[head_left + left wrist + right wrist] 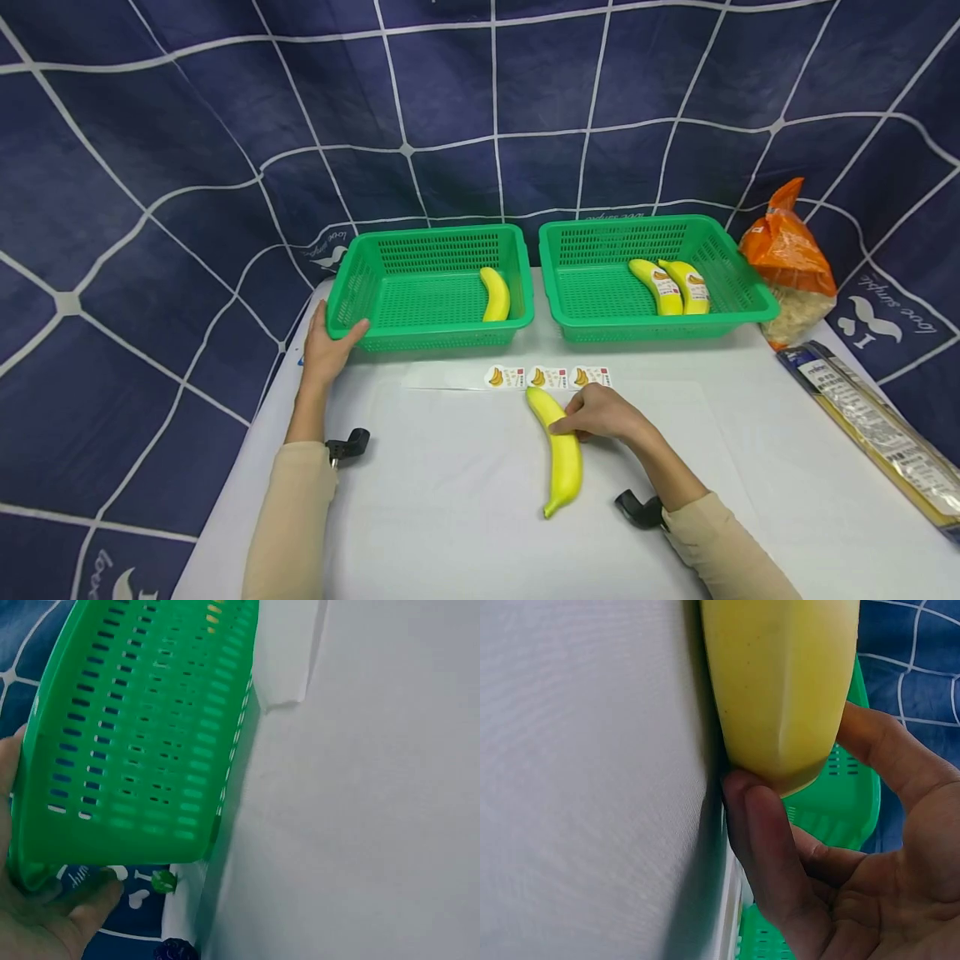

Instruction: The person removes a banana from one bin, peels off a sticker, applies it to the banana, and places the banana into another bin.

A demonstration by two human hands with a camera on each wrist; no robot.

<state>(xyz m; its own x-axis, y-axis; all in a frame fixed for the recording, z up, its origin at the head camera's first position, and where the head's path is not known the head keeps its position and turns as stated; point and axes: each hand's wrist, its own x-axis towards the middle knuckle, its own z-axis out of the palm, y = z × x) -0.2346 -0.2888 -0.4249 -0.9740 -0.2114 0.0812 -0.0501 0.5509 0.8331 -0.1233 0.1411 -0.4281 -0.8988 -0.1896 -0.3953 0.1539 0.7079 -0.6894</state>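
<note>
My right hand grips a yellow banana near its middle, thumb over the top. The banana lies lengthwise on the white table, curved tip toward me. In the right wrist view, fingertips sit against the banana, low by the table surface. My left hand holds the near left corner of the left green basket, thumb along its front and fingers along its side. The left wrist view shows this hand at the rim of the perforated basket. One banana lies inside.
A second green basket on the right holds two bananas with stickers. A white strip with three banana stickers lies before the baskets. At right are an orange-topped bag and a long flat package.
</note>
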